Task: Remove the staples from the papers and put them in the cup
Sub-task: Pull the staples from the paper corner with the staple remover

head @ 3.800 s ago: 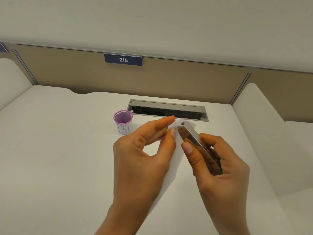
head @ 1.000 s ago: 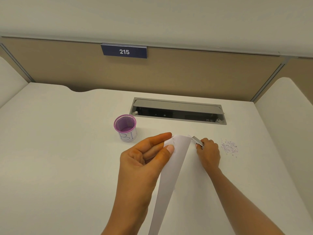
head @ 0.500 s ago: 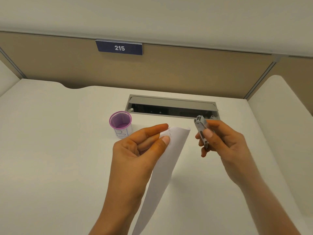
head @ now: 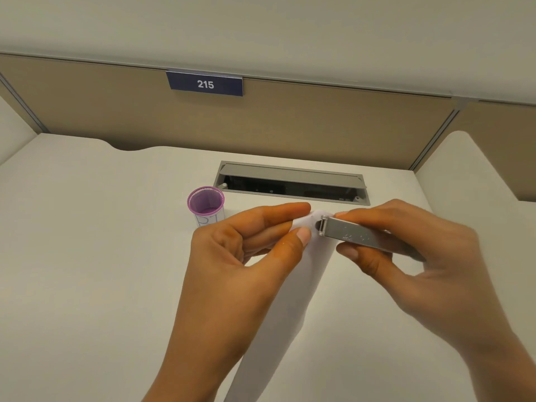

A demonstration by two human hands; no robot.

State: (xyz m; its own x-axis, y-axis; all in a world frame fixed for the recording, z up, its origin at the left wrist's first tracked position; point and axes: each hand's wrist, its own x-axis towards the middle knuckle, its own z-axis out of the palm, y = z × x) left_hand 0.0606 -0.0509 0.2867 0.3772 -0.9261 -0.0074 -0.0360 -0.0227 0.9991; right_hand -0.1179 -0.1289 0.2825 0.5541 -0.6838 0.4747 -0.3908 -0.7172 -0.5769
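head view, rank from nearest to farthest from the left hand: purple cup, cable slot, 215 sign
1. purple cup, just beyond the left hand, slightly left
2. cable slot, farther back, to the right
3. 215 sign, up on the partition

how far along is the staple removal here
Done: nothing shows; any staples in the purple cup can't be made out. In hand: left hand pinches the top corner of the papers, right hand holds the staple remover with its tip there. Left: pull the staple, drop it in the cup.

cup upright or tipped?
Upright: the cup stands on its base on the desk, purple rim facing up.
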